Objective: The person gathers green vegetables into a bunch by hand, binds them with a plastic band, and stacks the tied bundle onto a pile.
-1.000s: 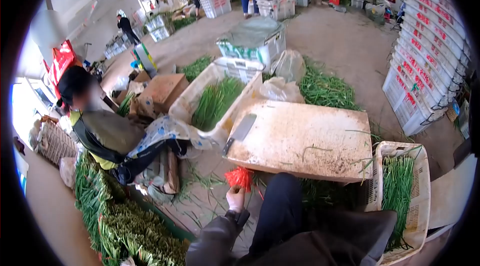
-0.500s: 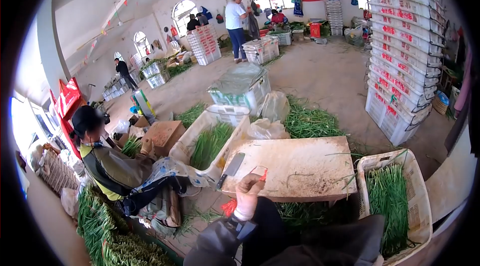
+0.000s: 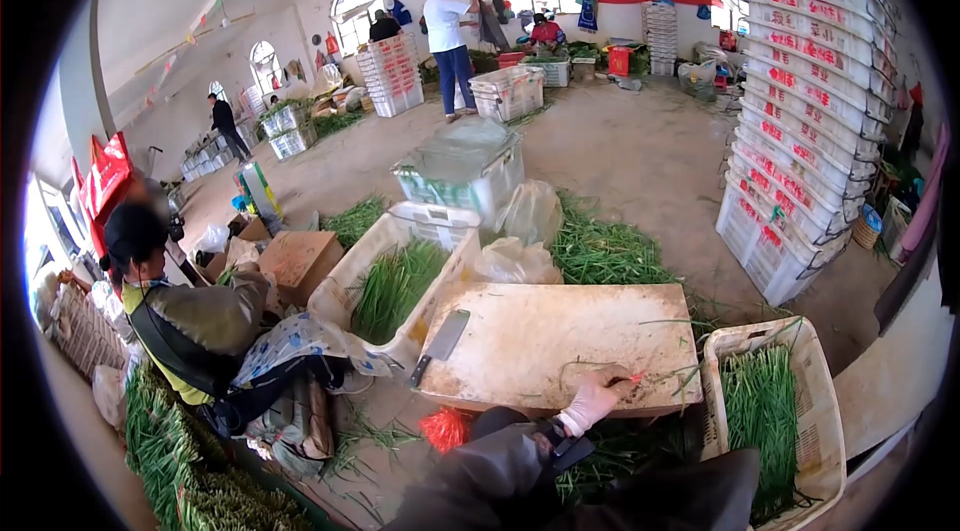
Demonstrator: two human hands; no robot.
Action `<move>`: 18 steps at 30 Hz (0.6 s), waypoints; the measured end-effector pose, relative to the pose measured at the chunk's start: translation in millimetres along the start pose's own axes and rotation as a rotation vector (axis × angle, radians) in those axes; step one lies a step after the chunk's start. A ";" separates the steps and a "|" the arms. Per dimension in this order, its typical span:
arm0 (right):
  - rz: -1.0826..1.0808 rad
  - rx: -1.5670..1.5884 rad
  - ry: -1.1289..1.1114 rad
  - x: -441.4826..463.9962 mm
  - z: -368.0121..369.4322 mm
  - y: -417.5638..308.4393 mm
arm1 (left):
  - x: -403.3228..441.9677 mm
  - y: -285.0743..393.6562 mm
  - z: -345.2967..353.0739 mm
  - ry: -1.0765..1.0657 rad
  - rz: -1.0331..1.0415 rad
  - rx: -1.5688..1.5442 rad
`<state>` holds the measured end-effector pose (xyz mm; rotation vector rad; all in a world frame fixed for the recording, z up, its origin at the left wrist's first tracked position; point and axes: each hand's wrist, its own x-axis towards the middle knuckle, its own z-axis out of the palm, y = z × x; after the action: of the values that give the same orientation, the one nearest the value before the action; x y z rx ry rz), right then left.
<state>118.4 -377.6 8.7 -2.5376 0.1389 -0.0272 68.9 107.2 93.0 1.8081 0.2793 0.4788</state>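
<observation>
My left hand (image 3: pixel 592 399), in a pale glove or cuff at the wrist, reaches over the near edge of the work board (image 3: pixel 540 331). Its fingers are closed on a thin red band (image 3: pixel 634 379), whose end sticks out at the fingertips. A cleaver (image 3: pixel 445 343) with a dark handle lies on the board's left side. Below the board's front left corner is a red bundle (image 3: pixel 445 428) of what looks like similar bands. A few green stalks lie loose on the board near my hand. My right hand is not in view.
To the right stands a white crate (image 3: pixel 715 401) of green stalks; another crate (image 3: pixel 465 241) is at the left. Stacked crates (image 3: pixel 800 121) rise at right. A seated person (image 3: pixel 200 321) is at left, beside bundled greens (image 3: pixel 170 441). Loose greens (image 3: pixel 605 246) cover the floor behind the board.
My left hand has moved right and down, from above the board's left front to its right front, still holding the red band. The view has shifted slightly.
</observation>
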 end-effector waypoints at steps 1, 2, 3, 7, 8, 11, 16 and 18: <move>0.002 -0.013 -0.001 2.6 -2.6 -1.3 | 0.8 3.8 1.2 -0.016 -0.007 -0.024; 0.003 -0.021 0.001 2.9 -6.3 -2.9 | 4.9 -10.3 6.4 -0.017 0.061 0.073; 0.004 -0.035 0.006 4.7 -12.4 -4.8 | 6.4 -11.9 7.9 -0.003 0.089 0.139; -0.042 -0.119 0.024 10.0 -45.1 -10.1 | 4.7 -1.1 7.4 0.032 0.169 0.276; -0.073 -0.151 0.045 9.9 -54.9 -21.5 | 3.8 -0.4 9.4 0.032 0.189 0.310; -0.252 -0.059 0.125 32.2 -79.4 -57.9 | 3.6 3.0 16.5 -0.045 0.174 0.378; -0.657 0.284 0.003 72.6 -48.9 -186.9 | 7.4 15.5 23.1 -0.228 0.180 0.397; -0.987 0.155 -0.079 52.7 -29.6 -267.0 | 9.5 15.7 19.8 -0.260 0.140 0.398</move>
<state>194.3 -180.9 183.4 -2.1993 -1.0931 -0.3047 85.6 89.7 105.1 2.2638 0.0690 0.2921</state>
